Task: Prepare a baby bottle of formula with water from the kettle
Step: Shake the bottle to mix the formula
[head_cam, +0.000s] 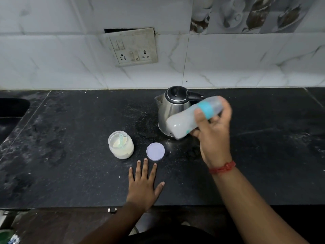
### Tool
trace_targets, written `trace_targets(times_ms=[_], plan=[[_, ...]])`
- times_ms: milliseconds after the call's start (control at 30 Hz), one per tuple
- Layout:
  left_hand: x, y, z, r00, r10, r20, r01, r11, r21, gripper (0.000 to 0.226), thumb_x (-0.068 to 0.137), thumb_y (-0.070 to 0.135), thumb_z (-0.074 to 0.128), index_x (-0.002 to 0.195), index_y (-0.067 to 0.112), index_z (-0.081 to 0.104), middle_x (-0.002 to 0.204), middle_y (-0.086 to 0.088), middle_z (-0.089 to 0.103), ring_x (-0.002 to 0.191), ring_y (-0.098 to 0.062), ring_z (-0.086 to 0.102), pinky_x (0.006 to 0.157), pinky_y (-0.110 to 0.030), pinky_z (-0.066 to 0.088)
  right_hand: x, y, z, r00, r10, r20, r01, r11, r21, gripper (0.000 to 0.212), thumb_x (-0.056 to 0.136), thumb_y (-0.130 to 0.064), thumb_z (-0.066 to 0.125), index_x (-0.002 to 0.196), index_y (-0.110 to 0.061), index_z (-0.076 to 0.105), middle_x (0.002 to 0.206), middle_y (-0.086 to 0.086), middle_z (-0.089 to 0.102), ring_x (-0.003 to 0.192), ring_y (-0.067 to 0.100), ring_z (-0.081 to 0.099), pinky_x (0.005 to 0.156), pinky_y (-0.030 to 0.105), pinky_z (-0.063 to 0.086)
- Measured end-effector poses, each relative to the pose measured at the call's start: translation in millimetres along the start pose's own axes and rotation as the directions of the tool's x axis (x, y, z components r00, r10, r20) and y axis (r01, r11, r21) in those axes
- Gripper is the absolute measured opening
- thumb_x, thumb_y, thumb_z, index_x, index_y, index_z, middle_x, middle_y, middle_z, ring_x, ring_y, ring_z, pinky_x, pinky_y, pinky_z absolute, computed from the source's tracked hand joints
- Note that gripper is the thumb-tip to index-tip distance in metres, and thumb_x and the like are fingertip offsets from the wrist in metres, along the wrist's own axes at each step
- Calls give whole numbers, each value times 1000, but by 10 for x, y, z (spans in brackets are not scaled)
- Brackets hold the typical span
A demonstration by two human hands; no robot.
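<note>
My right hand grips a baby bottle with a teal collar, held tilted on its side in the air and blurred; milky white liquid fills it. Just behind it stands a steel kettle with its black lid shut. An open jar of formula powder with a pale green scoop in it sits to the left, and its lilac lid lies flat beside it. My left hand rests flat on the black counter, fingers spread, just in front of the lid.
The black stone counter runs to a white tiled wall with a switch and socket plate. A dark sink sits at the far left. The counter's front edge is close to my body.
</note>
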State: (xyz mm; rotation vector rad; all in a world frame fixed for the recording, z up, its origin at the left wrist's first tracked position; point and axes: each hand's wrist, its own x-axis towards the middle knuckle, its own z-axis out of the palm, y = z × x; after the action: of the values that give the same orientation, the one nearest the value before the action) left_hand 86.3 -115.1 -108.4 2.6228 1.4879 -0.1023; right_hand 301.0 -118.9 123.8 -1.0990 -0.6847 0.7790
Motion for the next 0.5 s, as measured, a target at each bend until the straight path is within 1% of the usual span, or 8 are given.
trace_targets(times_ms=[33, 67, 133, 167, 300, 400, 433, 500], plan=[[2, 10, 3, 1000, -1, -4, 1, 1000, -3, 77, 100, 71, 23, 156, 21, 41, 164, -20, 32, 152, -43, 29, 118, -65, 19, 16, 11, -15, 999, -10, -51, 12, 1000, 29, 69, 88, -23, 72, 144, -23, 32, 118, 3, 64, 100, 17, 69, 68, 37, 62], [-2, 6, 6, 1000, -1, -5, 1, 1000, -5, 78, 100, 71, 21, 156, 22, 40, 165, -20, 32, 152, -43, 29, 118, -65, 19, 8, -33, 11, 1000, 12, -25, -11, 999, 35, 69, 88, -24, 74, 143, -24, 32, 116, 2, 64, 98, 17, 69, 66, 34, 61], [-7, -5, 5, 1000, -2, 2, 2, 1000, -3, 78, 100, 71, 20, 157, 22, 40, 165, -20, 31, 152, -43, 28, 118, -65, 18, -10, -70, 8, 986, 57, 159, -42, 994, -99, 71, 84, -26, 77, 142, -27, 36, 116, 2, 64, 90, 12, 69, 62, 24, 57], [-5, -10, 1, 1000, -3, 5, 3, 1000, 0, 78, 100, 72, 19, 157, 22, 39, 165, -20, 31, 152, -43, 28, 118, -64, 17, -14, -87, 6, 979, 51, 198, -26, 992, -127, 72, 82, -27, 77, 142, -28, 38, 118, 3, 64, 89, 11, 69, 63, 24, 56], [-5, 11, -8, 1000, 0, 0, 0, 1000, -1, 79, 100, 72, 16, 157, 22, 40, 165, -20, 32, 152, -43, 28, 119, -64, 16, 37, -97, -1, 997, -59, -41, 60, 998, 30, 60, 91, -26, 72, 139, -30, 35, 115, 1, 65, 98, 14, 69, 72, 39, 61], [-4, -1, -7, 1000, -5, 4, 5, 1000, -2, 79, 100, 72, 17, 158, 23, 38, 166, -19, 30, 153, -42, 26, 119, -63, 14, -2, -115, 9, 991, -21, 135, 36, 993, -110, 66, 87, -29, 77, 139, -33, 38, 118, 3, 64, 92, 10, 69, 68, 27, 58], [-5, -6, -9, 1000, -5, 5, 5, 1000, 0, 79, 100, 72, 17, 158, 23, 37, 166, -19, 29, 154, -42, 25, 119, -63, 14, -4, -108, 3, 991, -4, 137, 20, 993, -117, 66, 86, -26, 76, 141, -29, 39, 118, 2, 64, 92, 10, 69, 67, 26, 57], [-9, -1, -10, 1000, -2, 7, 2, 1000, 3, 79, 100, 72, 16, 158, 22, 37, 166, -19, 29, 154, -42, 25, 119, -64, 14, 3, -106, 14, 1000, 5, -26, -5, 1000, -2, 62, 92, -20, 69, 144, -22, 36, 114, -1, 65, 95, 13, 69, 67, 34, 60]])
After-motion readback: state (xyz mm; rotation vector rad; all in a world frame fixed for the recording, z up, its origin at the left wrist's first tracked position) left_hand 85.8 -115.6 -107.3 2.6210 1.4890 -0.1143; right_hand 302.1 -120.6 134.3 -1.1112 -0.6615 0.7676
